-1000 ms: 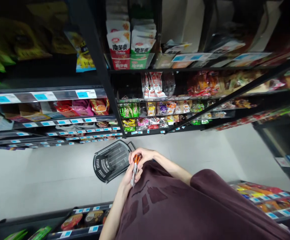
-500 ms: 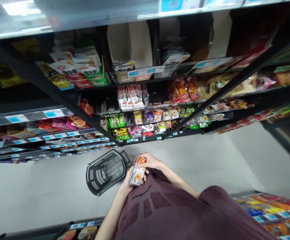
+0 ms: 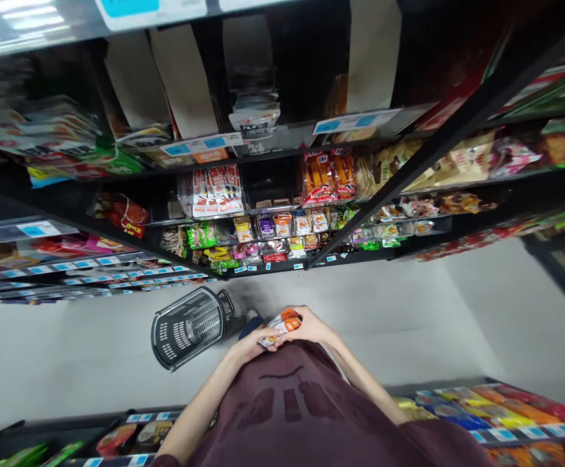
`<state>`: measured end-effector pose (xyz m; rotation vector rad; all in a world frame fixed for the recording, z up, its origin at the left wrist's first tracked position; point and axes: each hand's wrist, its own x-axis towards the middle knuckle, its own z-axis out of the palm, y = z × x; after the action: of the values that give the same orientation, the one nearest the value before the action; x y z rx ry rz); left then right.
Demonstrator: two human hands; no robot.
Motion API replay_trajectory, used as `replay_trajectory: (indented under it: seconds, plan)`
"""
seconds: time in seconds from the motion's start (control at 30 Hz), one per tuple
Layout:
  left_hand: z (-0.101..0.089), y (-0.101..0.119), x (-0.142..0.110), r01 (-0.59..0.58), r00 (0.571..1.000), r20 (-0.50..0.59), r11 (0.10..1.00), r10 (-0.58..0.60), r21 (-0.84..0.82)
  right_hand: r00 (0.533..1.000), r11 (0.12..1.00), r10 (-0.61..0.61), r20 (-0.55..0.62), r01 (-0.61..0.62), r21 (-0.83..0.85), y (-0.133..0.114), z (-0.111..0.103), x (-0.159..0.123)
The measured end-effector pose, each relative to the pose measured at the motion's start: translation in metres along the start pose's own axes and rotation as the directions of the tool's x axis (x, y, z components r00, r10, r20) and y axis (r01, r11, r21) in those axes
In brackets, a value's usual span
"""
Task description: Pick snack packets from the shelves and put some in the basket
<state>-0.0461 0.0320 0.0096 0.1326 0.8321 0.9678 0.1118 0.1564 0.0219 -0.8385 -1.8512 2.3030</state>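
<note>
Between both hands, in front of my dark maroon shirt (image 3: 306,415), is a small orange-and-white snack packet (image 3: 288,319) with a food picture on it. My left hand (image 3: 250,345) grips its lower left end. My right hand (image 3: 307,326) is wrapped round the orange end, with the thumb lying across the front. The packet is tilted and partly covered by the fingers, so its print cannot be read. Left of my hands, a black shopping basket (image 3: 165,316) with slotted sides stands on the floor, its handle towards me.
Shelves of packaged snacks rise ahead, with hanging white-and-red packets (image 3: 216,191) and small bags on the lowest tiers. A price-tag rail (image 3: 204,146) crosses above them. Behind me, another shelf holds colourful packets (image 3: 486,405). Grey floor (image 3: 384,311) runs between.
The packet has turned from nearly upright to a flatter slant, with its orange end now to the right. My right hand covers more of it. The view has shifted right.
</note>
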Motion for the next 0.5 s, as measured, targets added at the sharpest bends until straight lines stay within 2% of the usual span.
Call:
replay_trajectory:
  seconds: [0.07, 0.13, 0.23, 0.37, 0.43, 0.47, 0.5]
  plan:
    - [0.006, 0.002, 0.010, -0.027, 0.998, -0.056, 0.998, 0.024, -0.053, 0.997, 0.990, -0.040, -0.063, 0.031, -0.136, -0.004, -0.007, -0.003]
    - [0.010, 0.008, 0.021, -0.072, 0.996, -0.058, 0.996, 0.069, -0.050, 0.988, 0.973, -0.083, -0.129, 0.052, -0.224, -0.006, -0.013, -0.001]
    - [0.012, 0.027, 0.040, -0.111, 0.994, 0.021, 0.994, 0.111, 0.020, 0.968, 0.960, -0.136, -0.212, 0.076, -0.269, -0.007, -0.022, 0.004]
    - [0.000, 0.064, 0.078, -0.056, 0.995, 0.088, 0.983, 0.041, 0.173, 0.910, 0.951, -0.193, -0.368, 0.081, -0.299, -0.003, -0.038, 0.014]
    - [-0.008, 0.087, 0.110, -0.104, 0.995, 0.037, 0.969, 0.098, 0.224, 0.870, 0.932, -0.217, -0.442, 0.051, -0.359, 0.003, -0.048, 0.019]
    - [-0.012, 0.101, 0.130, -0.167, 0.984, -0.023, 0.954, 0.178, 0.251, 0.854, 0.919, -0.227, -0.467, 0.030, -0.392, 0.007, -0.053, 0.021]
    - [-0.014, 0.116, 0.150, -0.241, 0.953, -0.108, 0.926, 0.283, 0.291, 0.841, 0.907, -0.232, -0.488, 0.006, -0.420, 0.011, -0.058, 0.023]
